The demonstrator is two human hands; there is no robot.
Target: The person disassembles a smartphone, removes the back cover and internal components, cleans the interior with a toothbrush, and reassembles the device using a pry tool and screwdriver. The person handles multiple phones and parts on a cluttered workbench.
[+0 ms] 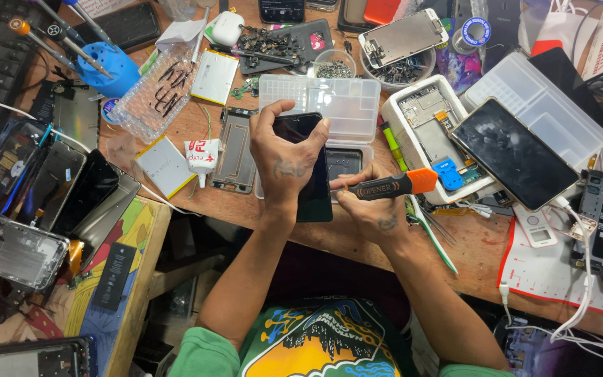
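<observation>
left hand (pixel 287 164) wraps the dark phone (pixel 306 167), holding it up over the bench's near edge with the clear box (pixel 322 105) just behind, while right hand (pixel 375 206) is closed round the black-and-orange opener (pixel 389 186). parts crowd every side, and the only open room is the gap toward the lap. the opener's tip is hidden against the phone's right edge.

A: Worktop (pixel 483 244), brown wood. What lies on it, left side?

B: Blue screwdriver stand (pixel 114 70), clear bubbled tray (pixel 153 94), two flat batteries (pixel 215 75), glue tube (pixel 202 155), bare phone frame (pixel 234 150).

A: Middle and right?

B: Clear plastic parts box (pixel 329 101), white tray (pixel 413 126) with an opened phone, bowl of small parts (pixel 400 70), red-edged mat (pixel 546 269), white cable (pixel 584 279).
</observation>
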